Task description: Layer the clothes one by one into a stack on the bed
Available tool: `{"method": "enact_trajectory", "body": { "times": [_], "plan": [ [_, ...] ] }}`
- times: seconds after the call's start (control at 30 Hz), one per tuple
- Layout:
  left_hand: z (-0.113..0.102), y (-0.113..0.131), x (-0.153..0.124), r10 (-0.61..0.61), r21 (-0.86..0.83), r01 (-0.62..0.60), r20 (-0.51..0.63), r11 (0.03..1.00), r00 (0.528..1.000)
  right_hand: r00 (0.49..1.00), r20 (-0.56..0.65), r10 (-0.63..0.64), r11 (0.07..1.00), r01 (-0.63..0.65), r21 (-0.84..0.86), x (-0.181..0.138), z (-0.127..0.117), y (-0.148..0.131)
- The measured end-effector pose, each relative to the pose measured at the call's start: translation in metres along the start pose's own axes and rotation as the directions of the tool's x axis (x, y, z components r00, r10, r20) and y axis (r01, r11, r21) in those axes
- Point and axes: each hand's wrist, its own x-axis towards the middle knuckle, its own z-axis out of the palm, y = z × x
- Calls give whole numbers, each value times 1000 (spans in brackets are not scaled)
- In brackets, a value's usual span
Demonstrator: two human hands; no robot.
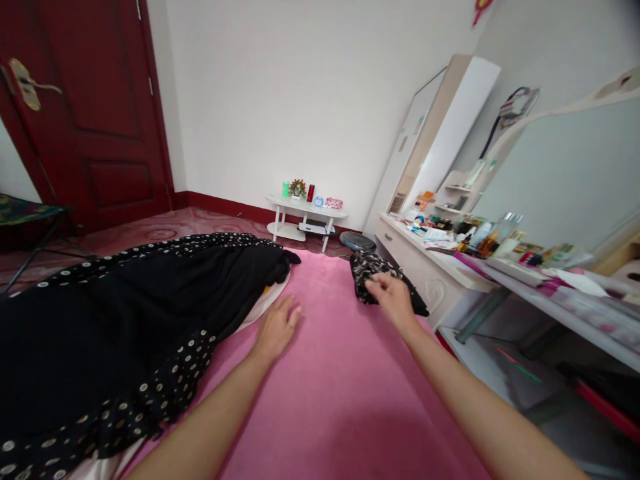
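My left hand (277, 325) is over the pink sheet (320, 400), its fingers stretched out and holding nothing. Close by on its left spreads a large black garment (150, 293) with bands of white-dotted fabric along its edges. On the far right part of the sheet lies a folded black garment (364, 267) with a pale pattern on top and a plain dark part at its right. My right hand (394, 298) is at its near side, thumb and fingers pinched on the patterned fabric. The fingertips partly cover the spot they grip.
A white dressing table (450, 267) crowded with bottles stands along the right, under a mirror (570, 173). Past the sheet's far end are a small white table (313, 208) and a round dark object (357, 241) on the floor. A folding stool (30, 213) is at left.
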Motion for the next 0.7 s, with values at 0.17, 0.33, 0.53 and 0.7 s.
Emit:
{"method": "enact_trajectory", "body": {
  "times": [0.17,0.33,0.53,0.7],
  "plan": [
    [-23,-3,-5,-85,-188,73,-55,979,995,649,618,-443,896,348,276,-142,19,-98],
    [-39,3,-39,-29,-269,72,160,960,987,737,594,-323,944,203,261,-164,1,-92],
    [-80,66,-100,232,-395,-48,434,917,870,927,375,29,954,-137,265,-107,25,-20],
    [-123,87,-138,254,-246,-125,610,961,750,722,692,10,795,-425,433,-124,25,-19]
  ]
}}
